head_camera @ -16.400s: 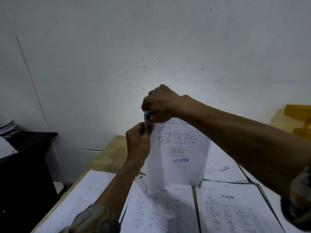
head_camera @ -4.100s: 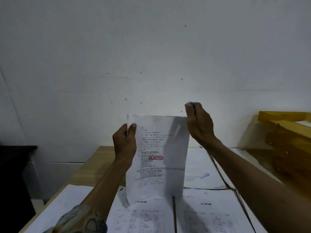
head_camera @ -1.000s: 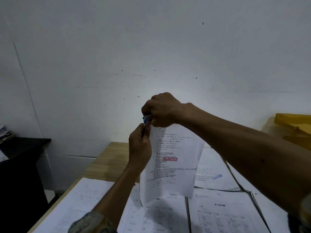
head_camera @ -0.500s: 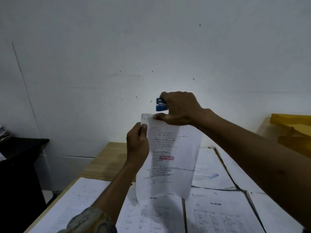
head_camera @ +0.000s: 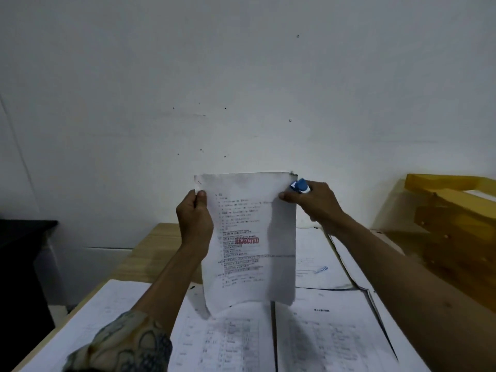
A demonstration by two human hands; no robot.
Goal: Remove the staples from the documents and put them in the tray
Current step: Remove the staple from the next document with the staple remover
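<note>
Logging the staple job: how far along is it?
Done: cannot tell; no staple is readable on the white sheet stamped REJECTED in red. In hand: left hand and right hand hold it up, the right also gripping a blue staple remover. Left: it goes to the yellow wooden tray; more printed sheets lie below.

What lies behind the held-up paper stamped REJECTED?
Printed sheets spread on the wooden table show below and beside the document. The paper covers whatever lies straight behind it, including the fingers of the left hand.
</note>
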